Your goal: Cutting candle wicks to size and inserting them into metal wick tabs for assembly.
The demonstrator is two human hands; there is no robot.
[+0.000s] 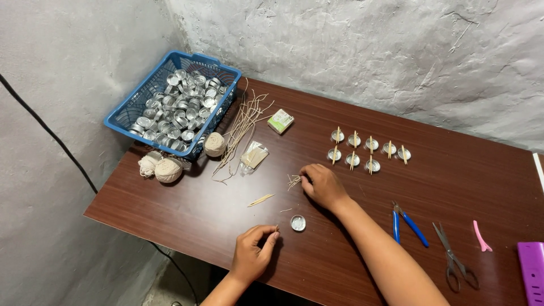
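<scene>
My left hand (253,251) hovers near the table's front edge, its thumb and forefinger pinched on a small thin piece of wick or stick (277,228). Just right of it lies one empty small metal cup (298,222). My right hand (321,185) rests further back, fingers curled over a little pile of short sticks (293,181). Two more sticks (260,199) lie loose to the left of that pile. Beyond my right hand, several metal cups (368,150) stand in two rows, each with sticks laid across its top.
A blue basket (127,110) full of metal cups sits at the back left, with balls of string (169,169) and long wick strands (242,127) beside it. A small green box (280,121), blue-handled pliers (409,223), scissors (453,258), a pink clip (481,237) and a purple object (531,272) lie rightward.
</scene>
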